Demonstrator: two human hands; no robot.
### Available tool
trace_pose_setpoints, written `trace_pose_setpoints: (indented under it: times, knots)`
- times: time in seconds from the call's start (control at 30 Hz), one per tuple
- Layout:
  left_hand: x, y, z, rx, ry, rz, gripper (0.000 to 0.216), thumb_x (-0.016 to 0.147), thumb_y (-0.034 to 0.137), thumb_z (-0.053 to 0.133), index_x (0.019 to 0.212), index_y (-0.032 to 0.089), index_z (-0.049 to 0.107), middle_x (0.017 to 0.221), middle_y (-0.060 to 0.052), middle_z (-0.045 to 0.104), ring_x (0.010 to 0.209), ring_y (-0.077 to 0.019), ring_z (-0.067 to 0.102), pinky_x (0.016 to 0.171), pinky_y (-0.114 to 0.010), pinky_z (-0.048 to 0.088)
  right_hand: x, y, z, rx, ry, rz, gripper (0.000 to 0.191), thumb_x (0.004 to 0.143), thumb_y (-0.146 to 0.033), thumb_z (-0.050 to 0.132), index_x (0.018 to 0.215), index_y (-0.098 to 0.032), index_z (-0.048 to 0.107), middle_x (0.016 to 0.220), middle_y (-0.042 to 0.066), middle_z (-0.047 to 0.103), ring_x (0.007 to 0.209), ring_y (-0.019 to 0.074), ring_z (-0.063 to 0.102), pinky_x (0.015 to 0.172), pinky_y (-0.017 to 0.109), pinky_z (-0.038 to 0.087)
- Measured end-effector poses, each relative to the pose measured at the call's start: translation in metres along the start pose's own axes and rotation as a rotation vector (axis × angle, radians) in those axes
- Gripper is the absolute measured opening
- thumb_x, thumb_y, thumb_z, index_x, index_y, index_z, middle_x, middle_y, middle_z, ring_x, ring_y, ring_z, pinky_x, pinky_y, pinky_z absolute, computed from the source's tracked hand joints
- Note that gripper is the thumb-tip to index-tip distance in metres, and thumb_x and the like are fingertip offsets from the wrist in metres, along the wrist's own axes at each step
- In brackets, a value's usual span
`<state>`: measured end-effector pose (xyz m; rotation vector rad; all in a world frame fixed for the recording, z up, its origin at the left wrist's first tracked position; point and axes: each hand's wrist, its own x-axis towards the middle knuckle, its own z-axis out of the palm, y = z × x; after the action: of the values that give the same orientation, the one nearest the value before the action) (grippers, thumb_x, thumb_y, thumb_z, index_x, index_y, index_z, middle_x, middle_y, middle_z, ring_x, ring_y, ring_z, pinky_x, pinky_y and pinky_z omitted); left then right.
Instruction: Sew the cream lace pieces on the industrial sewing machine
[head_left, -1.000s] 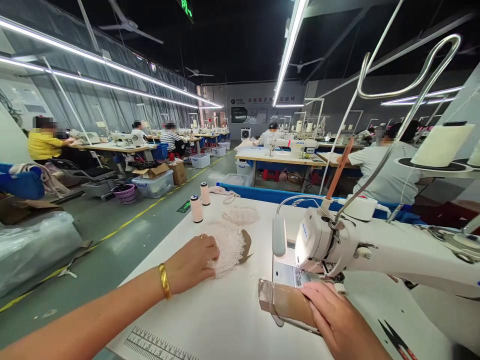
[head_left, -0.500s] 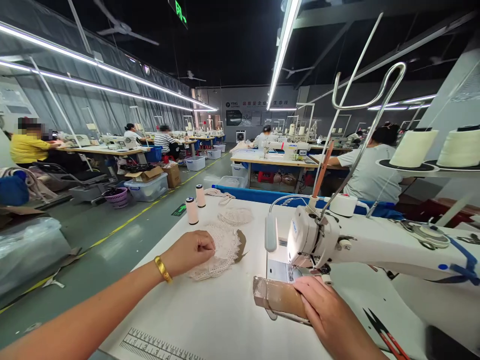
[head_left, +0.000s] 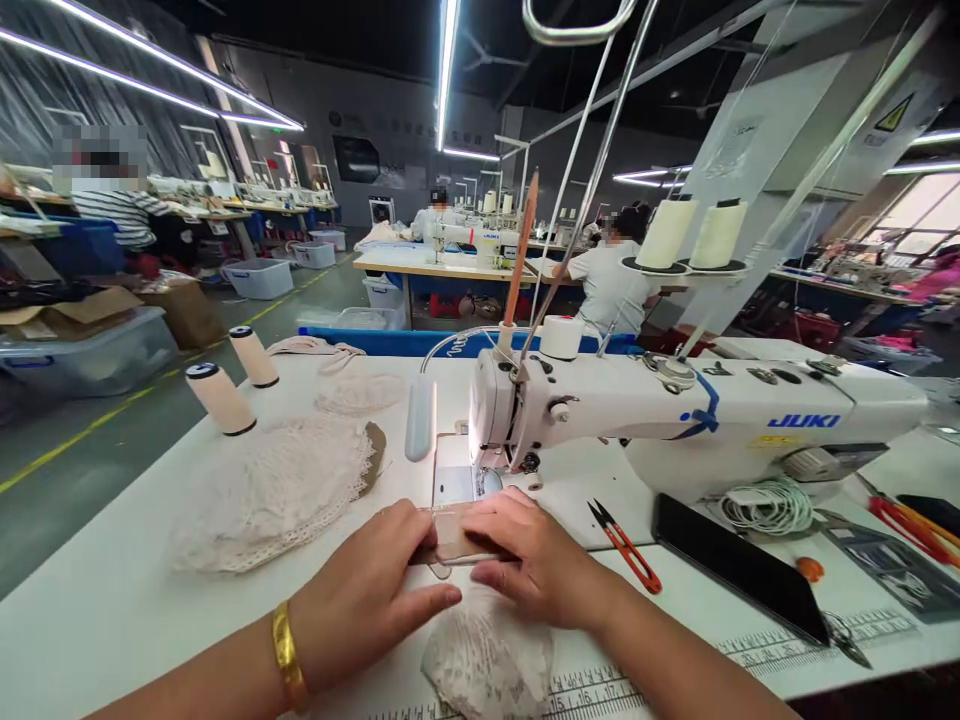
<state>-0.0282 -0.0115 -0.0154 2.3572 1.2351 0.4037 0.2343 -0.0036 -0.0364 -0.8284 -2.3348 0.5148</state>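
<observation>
My left hand (head_left: 367,580), a gold bangle at its wrist, is closed on the left end of a brown block (head_left: 450,535) that looks wrapped in clear tape. Closed over the same block's right part is my right hand (head_left: 536,560). Both hands are just in front of the needle plate of a white sewing machine (head_left: 600,400). A cream lace piece (head_left: 487,660) lies below them, partly over the printed ruler; its upper end is hidden by my hands. To the left, a pile of cream lace pieces (head_left: 262,490) rests on the table with a brown edge showing.
Two thread spools (head_left: 221,398) stand at the table's left edge. Thread snips (head_left: 626,550), a black phone (head_left: 739,565) and a coiled white cord (head_left: 769,507) lie right of my hands. A lamp (head_left: 421,418) hangs beside the needle. Co-workers sit at machines beyond.
My left hand has moved from the lace pile to the brown block, which both hands now hold. A lace piece now lies in front of the block. The view has turned right and down.
</observation>
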Motion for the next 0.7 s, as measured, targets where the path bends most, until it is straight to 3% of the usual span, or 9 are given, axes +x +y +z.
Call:
trace_pose_setpoints:
  times: [0.1,0.2,0.37,0.53,0.7]
  knots:
    - [0.003,0.003,0.017,-0.023,-0.017,0.074,0.03,0.089,0.049,0.079,0.098,0.025,0.062,0.109,-0.007,0.065,0.095,-0.0246,0.059,0.081,-0.036,0.05,-0.002,-0.003,0.001,0.022,-0.108,-0.047,0.029,0.093,-0.045,0.083,0.105,-0.024,0.067,0.122,0.005,0.069,0.114,0.0251,0.059,0.103,0.04,0.047]
    - [0.013,0.006,0.02,-0.038,-0.043,0.059,0.021,0.091,0.039,0.074,0.09,0.024,0.059,0.103,-0.006,0.064,0.09,-0.0231,0.057,0.076,-0.035,0.048,-0.003,-0.001,0.001,0.001,-0.155,-0.027,0.022,0.099,-0.03,0.075,0.089,-0.023,0.057,0.101,0.002,0.067,0.101,0.0216,0.059,0.098,0.037,0.046]
    - [0.032,0.005,0.012,-0.187,-0.127,0.092,0.024,0.091,0.044,0.075,0.104,0.026,0.065,0.108,-0.004,0.066,0.098,-0.0237,0.058,0.086,-0.037,0.049,0.0,0.002,-0.004,-0.01,-0.095,0.088,0.021,0.103,-0.019,0.064,0.088,-0.023,0.049,0.09,-0.001,0.062,0.084,0.0187,0.054,0.085,0.034,0.045]
    - [0.032,0.001,0.018,-0.137,-0.11,0.066,0.011,0.089,0.03,0.069,0.086,0.023,0.061,0.1,-0.005,0.065,0.09,-0.0228,0.056,0.078,-0.035,0.046,0.002,-0.004,-0.015,0.023,-0.191,0.163,0.037,0.087,-0.027,0.09,0.095,-0.023,0.054,0.099,-0.001,0.062,0.095,0.0199,0.056,0.089,0.032,0.045]
    - [0.031,0.005,0.013,-0.242,-0.082,0.044,0.022,0.095,0.038,0.058,0.08,0.023,0.052,0.08,-0.001,0.06,0.074,-0.0186,0.051,0.067,-0.03,0.043,0.001,-0.008,-0.019,0.066,-0.171,0.227,0.025,0.1,-0.019,0.07,0.086,-0.022,0.05,0.092,-0.001,0.058,0.089,0.0186,0.052,0.086,0.033,0.043]
